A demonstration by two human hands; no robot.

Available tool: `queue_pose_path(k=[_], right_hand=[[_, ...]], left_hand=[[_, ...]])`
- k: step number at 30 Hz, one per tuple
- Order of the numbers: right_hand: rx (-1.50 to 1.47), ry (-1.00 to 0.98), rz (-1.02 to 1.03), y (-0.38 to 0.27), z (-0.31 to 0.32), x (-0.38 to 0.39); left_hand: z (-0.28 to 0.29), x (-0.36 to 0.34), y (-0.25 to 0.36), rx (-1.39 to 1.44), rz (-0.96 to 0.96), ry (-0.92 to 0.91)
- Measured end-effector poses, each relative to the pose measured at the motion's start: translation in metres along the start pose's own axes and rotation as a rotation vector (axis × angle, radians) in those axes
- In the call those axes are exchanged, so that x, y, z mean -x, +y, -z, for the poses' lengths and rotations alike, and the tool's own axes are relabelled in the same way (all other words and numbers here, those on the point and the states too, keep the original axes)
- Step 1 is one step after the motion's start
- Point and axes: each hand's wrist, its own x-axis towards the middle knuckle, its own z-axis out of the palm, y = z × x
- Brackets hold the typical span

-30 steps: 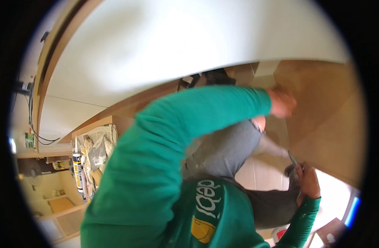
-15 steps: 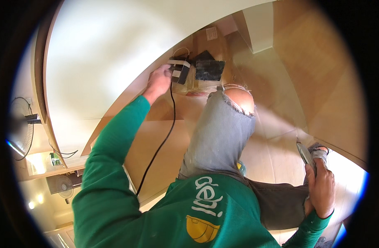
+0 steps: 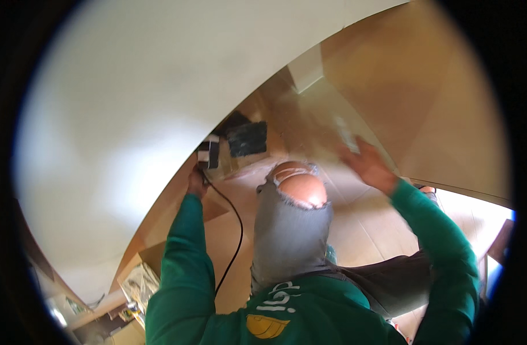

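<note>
My left hand [image 3: 195,181] is closed on the lower end of a black corded device [image 3: 209,153] with light patches, partly hidden beside a large white panel [image 3: 117,98]. A black cable [image 3: 236,213] runs down from it. A dark flat square piece [image 3: 246,139] lies just right of the device, on a tan surface [image 3: 266,150]. My right hand [image 3: 370,165] is raised right of my bare knee, near a wooden panel [image 3: 430,103]; a pale blurred shape sits at its fingertips, and I cannot tell whether it is held.
My bent leg in torn grey trousers [image 3: 289,230] rises in the middle over a tiled floor [image 3: 367,230]. A white block [image 3: 304,66] stands in the far corner. At lower left are a tray of crumpled materials [image 3: 141,282] and shelving.
My left hand reached to the corded device and now sits lower on it. My right hand has left the lower right, moving up and inward. The view has shifted, with more white panel showing.
</note>
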Motion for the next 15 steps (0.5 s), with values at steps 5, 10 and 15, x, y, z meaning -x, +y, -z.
queue_pose_path(k=[5, 10, 15], right_hand=[[-0.299, 0.158, 0.203, 0.001, -0.136, -0.164], [-0.572, 0.122, 0.129, -0.037, -0.187, -0.175], [-0.433, 0.199, 0.211, -0.037, -0.168, -0.159]], left_hand=[[-0.049, -0.023, -0.039, 0.029, -0.12, -0.131], [-0.023, 0.019, -0.042, -0.049, -0.24, 0.046], [-0.042, 0.055, -0.072, -0.311, -0.392, 0.075]])
